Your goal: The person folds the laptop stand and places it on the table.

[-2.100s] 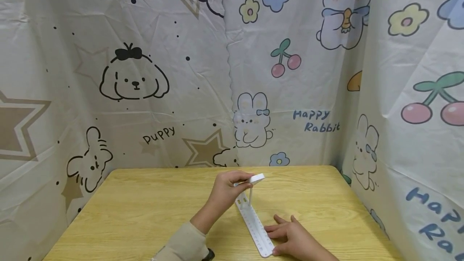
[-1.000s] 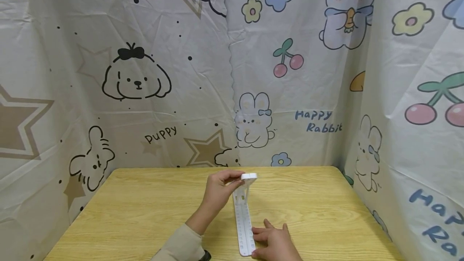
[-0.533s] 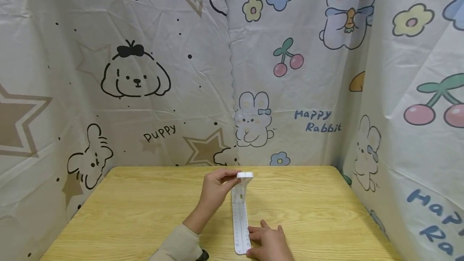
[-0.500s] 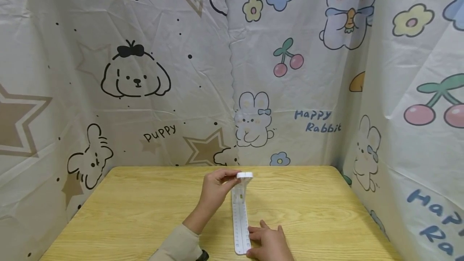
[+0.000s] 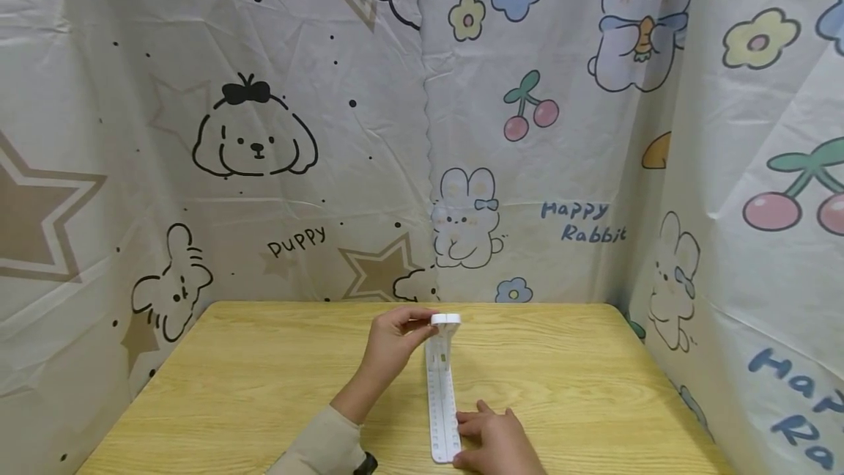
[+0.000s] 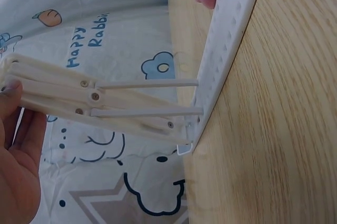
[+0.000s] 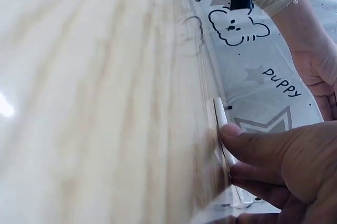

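A white plastic folding stand (image 5: pixel 440 402) is on the table, its long slotted base pointing away from me. Its hinged arm (image 6: pixel 58 90) is raised at the far end, and two thin struts (image 6: pixel 147 83) run from it to the base. My left hand (image 5: pixel 390 343) pinches the arm's free end between thumb and fingers. At the base's near end, my right hand (image 5: pixel 497 440) touches the right edge with thumb and fingertips, other fingers spread. In the right wrist view the thumb (image 7: pixel 231 131) lies against the base's thin edge (image 7: pixel 220 109).
The wood-grain table (image 5: pixel 277 380) has rounded far corners. A cream curtain (image 5: pixel 369 167) with cartoon puppies, rabbits and cherries hangs behind it and along both sides. A dark band (image 5: pixel 365 464) sits at the left sleeve (image 5: pixel 323 442).
The stand has turned from a slant to nearly straight ahead, its near end swinging left with my right hand. My left hand has moved slightly left with the arm. Lately both are almost still.
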Motion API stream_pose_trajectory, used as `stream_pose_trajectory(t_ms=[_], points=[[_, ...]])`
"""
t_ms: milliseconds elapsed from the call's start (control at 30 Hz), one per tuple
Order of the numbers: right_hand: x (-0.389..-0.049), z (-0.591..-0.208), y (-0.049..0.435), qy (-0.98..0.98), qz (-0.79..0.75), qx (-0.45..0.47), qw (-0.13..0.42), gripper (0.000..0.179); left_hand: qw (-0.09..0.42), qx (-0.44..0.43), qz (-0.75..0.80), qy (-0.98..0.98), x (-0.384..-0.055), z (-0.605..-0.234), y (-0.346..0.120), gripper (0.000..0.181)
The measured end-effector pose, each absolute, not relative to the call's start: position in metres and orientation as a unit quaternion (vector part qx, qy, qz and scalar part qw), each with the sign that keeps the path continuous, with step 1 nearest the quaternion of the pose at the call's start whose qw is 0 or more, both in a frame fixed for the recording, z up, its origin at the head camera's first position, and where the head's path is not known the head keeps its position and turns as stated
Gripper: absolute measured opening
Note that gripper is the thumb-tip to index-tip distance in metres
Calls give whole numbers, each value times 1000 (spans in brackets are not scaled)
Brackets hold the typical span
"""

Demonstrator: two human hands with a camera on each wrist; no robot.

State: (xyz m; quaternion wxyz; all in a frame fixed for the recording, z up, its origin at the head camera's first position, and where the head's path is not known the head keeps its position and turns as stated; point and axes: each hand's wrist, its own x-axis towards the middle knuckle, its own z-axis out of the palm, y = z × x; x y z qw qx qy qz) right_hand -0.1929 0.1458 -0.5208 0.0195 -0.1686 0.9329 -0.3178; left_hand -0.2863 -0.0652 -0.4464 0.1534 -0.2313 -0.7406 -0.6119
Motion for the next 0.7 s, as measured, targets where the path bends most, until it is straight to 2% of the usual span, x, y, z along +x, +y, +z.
stream_pose_trajectory(t_ms=[400, 700], points=[[-201, -511, 155, 920, -331, -204, 55, 34, 133, -226, -619, -741, -287, -447, -69, 22], [-212, -508, 160, 904, -369, -211, 38, 25, 155, -243, -622, -728, -288, -451, -75, 21]])
